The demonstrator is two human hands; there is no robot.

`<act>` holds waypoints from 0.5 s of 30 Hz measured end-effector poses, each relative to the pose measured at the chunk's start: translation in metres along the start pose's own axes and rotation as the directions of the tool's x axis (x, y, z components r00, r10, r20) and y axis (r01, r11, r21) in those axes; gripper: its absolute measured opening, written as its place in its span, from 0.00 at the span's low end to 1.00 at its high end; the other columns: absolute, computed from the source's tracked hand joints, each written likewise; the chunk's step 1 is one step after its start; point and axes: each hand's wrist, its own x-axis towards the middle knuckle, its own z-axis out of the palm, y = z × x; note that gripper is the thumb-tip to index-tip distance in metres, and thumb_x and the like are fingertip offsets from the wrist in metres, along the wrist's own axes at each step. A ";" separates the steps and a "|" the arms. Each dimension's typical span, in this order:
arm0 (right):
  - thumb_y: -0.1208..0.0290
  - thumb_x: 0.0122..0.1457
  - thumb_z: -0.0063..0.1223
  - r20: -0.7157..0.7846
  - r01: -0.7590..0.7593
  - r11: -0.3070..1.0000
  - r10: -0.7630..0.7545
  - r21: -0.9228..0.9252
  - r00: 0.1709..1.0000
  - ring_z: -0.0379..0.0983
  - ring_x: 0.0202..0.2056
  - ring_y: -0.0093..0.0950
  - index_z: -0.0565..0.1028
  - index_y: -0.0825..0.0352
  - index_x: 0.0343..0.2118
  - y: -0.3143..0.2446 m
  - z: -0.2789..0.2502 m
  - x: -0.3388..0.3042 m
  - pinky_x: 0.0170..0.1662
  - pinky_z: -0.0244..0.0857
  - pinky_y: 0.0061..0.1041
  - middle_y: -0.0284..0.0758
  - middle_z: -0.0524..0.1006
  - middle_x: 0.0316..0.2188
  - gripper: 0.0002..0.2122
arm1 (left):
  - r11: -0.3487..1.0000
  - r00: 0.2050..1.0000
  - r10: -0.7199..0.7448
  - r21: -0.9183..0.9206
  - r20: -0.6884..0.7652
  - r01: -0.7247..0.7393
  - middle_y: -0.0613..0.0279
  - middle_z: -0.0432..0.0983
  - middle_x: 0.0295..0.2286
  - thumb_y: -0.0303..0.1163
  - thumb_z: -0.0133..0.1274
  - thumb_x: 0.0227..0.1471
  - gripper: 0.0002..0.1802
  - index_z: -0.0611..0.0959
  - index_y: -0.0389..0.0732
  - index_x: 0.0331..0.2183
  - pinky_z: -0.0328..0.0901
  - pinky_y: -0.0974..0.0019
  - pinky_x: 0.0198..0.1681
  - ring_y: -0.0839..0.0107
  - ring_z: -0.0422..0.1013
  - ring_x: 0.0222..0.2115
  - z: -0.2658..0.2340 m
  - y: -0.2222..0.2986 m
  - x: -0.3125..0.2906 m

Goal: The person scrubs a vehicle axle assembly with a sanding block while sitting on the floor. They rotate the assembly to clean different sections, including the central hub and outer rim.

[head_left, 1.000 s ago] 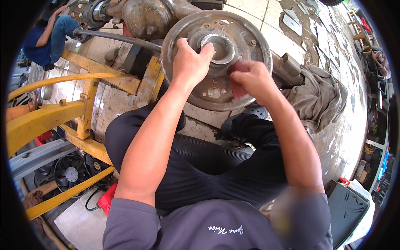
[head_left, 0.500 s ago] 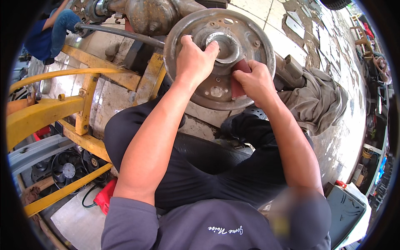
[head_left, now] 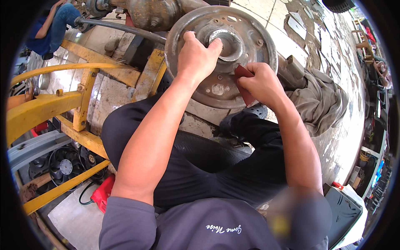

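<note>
A round, rusty brake backing plate (head_left: 259, 31) faces me, with a shiny raised metal ring (head_left: 237, 46) at its centre. My left hand (head_left: 195, 60) grips the hub around this ring, thumb on the ring's rim and fingers curled toward the plate's left part. My right hand (head_left: 264, 85) pinches a folded dark-red sheet of sandpaper (head_left: 246, 95) between thumb and fingers, at the plate's lower right. The sheet's upper edge lies close to the ring; whether it touches the plate I cannot tell.
A rusty axle housing (head_left: 152, 12) extends behind the plate, and a long bar (head_left: 125, 31) runs left. A yellow metal frame (head_left: 46, 109) stands at left. Grey-brown cloth (head_left: 318, 100) drapes on the right. Another person (head_left: 48, 33) is at the far upper left.
My right hand has shifted slightly right, tilting the sandpaper and turning its lower end outward. My left hand keeps its hold on the hub.
</note>
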 end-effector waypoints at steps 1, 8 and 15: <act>0.70 0.51 0.56 -0.058 0.038 0.999 -0.039 -0.015 0.998 0.82 0.33 0.43 0.80 0.73 0.35 0.006 0.002 0.001 0.41 0.73 0.36 0.52 0.81 0.28 0.12 | 1.000 1.000 -0.004 -0.005 -0.001 0.004 0.30 0.71 0.53 0.50 0.59 0.55 0.48 0.60 0.23 0.61 0.64 0.52 0.59 0.43 0.71 0.55 0.000 0.001 0.000; 0.69 0.51 0.56 -0.195 0.079 0.995 -0.067 0.055 0.979 0.80 0.31 0.43 0.78 0.73 0.32 0.011 0.014 0.008 0.39 0.72 0.36 0.50 0.80 0.26 0.11 | 0.999 1.000 -0.007 -0.049 0.026 0.009 0.30 0.72 0.53 0.51 0.59 0.55 0.47 0.61 0.24 0.60 0.64 0.52 0.59 0.42 0.71 0.55 0.002 0.002 0.003; 0.69 0.50 0.57 -0.221 0.125 0.988 -0.102 0.092 0.970 0.79 0.30 0.42 0.78 0.73 0.31 0.015 0.016 0.008 0.39 0.71 0.36 0.51 0.80 0.26 0.11 | 0.999 1.000 0.017 -0.028 0.006 -0.016 0.28 0.72 0.52 0.51 0.58 0.55 0.47 0.61 0.23 0.59 0.65 0.52 0.59 0.42 0.71 0.55 0.000 0.001 0.002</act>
